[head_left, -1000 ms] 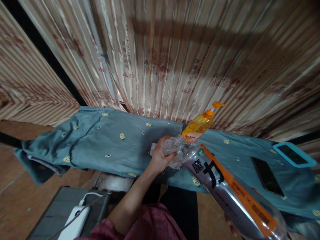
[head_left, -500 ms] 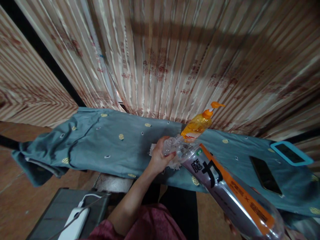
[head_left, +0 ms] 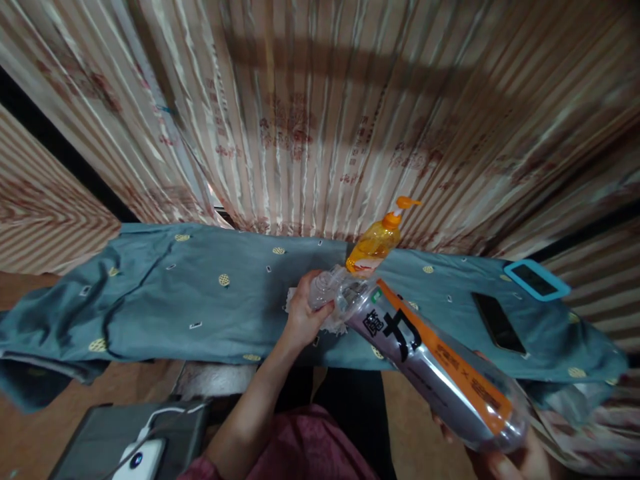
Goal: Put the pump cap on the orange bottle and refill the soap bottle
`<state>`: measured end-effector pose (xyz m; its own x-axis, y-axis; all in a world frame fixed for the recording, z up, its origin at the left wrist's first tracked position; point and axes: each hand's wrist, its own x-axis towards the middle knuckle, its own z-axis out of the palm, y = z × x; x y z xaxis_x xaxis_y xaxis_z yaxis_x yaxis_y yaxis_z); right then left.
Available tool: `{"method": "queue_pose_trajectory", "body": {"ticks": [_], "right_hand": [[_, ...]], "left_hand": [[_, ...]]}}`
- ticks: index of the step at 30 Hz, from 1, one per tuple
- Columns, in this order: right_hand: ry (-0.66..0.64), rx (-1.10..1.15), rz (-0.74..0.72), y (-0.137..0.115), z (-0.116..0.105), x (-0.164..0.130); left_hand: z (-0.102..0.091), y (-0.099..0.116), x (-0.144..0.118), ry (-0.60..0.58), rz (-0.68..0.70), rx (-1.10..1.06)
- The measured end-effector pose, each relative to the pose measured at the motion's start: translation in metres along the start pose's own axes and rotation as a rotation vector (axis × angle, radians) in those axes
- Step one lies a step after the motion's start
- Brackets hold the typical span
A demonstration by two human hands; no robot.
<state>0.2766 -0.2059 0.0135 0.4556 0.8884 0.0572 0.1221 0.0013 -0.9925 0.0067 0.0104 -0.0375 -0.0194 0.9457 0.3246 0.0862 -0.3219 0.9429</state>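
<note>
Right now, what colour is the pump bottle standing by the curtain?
Orange, cap and pump too: the pump bottle shows best in the head view.

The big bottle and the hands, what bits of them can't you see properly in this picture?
Head view only:
- Right hand: mostly cut off by the bottom edge and hidden under the big bottle.
- Bottle mouth: covered by the left hand, so a cap cannot be told.
- White cloth: mostly hidden behind the left hand and bottle neck.
- Orange pump bottle: its label is hidden by the big bottle's neck.
- Small label print: too small to read.
</note>
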Motion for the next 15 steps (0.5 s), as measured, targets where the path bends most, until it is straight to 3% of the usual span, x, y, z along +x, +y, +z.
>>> {"method": "queue_pose_trajectory", "body": {"ticks": [15], "right_hand": [[0.088, 0.118, 0.057, -0.015, 0.016, -0.005]], "left_hand": [[0.0, 0.001, 0.003, -0.021, 0.003, -0.003]]}}
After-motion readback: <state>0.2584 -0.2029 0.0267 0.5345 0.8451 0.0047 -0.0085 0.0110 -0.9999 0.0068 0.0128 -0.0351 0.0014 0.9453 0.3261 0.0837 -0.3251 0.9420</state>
